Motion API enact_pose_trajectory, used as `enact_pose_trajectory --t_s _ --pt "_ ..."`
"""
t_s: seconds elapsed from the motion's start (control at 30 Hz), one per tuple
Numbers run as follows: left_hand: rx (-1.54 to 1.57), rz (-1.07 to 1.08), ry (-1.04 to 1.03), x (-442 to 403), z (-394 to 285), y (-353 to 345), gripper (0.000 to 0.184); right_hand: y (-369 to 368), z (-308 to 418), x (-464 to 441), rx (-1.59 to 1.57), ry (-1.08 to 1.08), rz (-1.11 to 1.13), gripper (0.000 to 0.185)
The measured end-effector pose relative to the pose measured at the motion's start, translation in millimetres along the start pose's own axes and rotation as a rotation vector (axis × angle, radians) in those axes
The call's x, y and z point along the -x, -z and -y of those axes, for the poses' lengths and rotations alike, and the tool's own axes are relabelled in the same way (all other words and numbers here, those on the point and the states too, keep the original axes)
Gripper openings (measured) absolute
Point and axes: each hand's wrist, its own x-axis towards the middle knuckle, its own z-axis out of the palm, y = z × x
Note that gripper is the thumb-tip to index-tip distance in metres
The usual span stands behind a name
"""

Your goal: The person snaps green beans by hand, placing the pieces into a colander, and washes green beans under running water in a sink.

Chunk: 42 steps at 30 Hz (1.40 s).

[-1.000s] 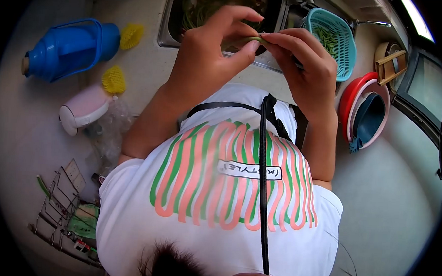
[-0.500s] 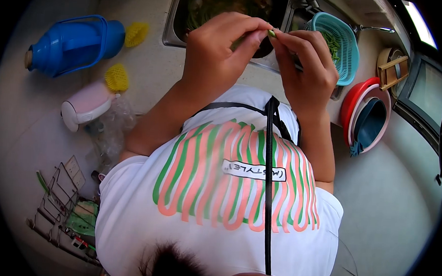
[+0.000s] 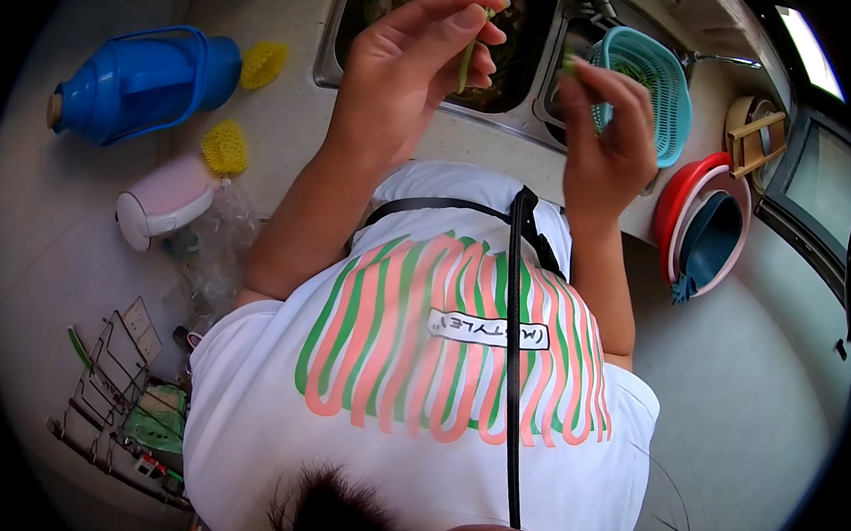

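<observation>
My left hand [image 3: 395,84] is raised over the near side of the sink [image 3: 329,43], pinching a green bean [image 3: 466,66] between thumb and fingers; the pod hangs down from the fingertips. To its right, my right hand [image 3: 609,141] is closed with a small green bean piece [image 3: 569,62] at its fingertips, slightly blurred. Behind that hand stands a turquoise plastic basket [image 3: 676,110] with green beans [image 3: 631,73] in it. Dark water with plant bits shows inside the sink, partly hidden by my left hand.
A blue thermos [image 3: 129,86] lies at the left near two yellow scrubbers [image 3: 262,65]. A pink-and-white kettle [image 3: 167,202] and a clear plastic bag [image 3: 223,238] are below them. Nested basins [image 3: 670,210] and a wooden-framed grater [image 3: 756,144] are at the right. A wire rack [image 3: 106,394] sits lower left.
My hands were together at one green bean; now they are apart. The left has moved up and left with the bean, the right slightly right with a small piece.
</observation>
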Motion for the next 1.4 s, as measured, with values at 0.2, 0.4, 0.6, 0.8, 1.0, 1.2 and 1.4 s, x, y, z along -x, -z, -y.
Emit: enact_pose_trajectory --t_s 0.2,0.4,0.6,0.8,1.0,1.2,1.4 --pt "-0.048 -0.107 0.006 6.4 6.0 -6.6 0.032 55.5 -39.0 -9.0 0.864 -0.012 -0.149 0.030" --pt "-0.442 -0.010 -0.098 13.2 0.3 -20.8 0.041 26.7 0.3 -16.5 -0.054 -0.065 0.331 0.035" --pt "-0.885 0.028 -0.321 16.7 -3.5 -21.8 0.035 13.4 11.2 -22.8 -0.007 0.118 0.428 0.025" --pt "-1.111 0.052 -0.409 17.5 -12.2 -22.4 0.015 15.3 14.6 -25.9 -0.007 0.136 0.400 0.016" --pt "-1.243 0.146 -0.639 12.3 -7.6 -19.5 0.013 16.7 20.2 -25.2 0.030 0.110 0.452 0.017" --pt "-1.392 0.151 -0.770 12.3 -6.5 -18.8 0.013 10.4 17.5 -19.3 0.110 0.318 0.368 0.025" --pt "-0.545 -0.136 -0.123 20.3 20.8 -31.9 0.015 6.4 9.0 -11.7 0.188 0.546 0.219 0.034"
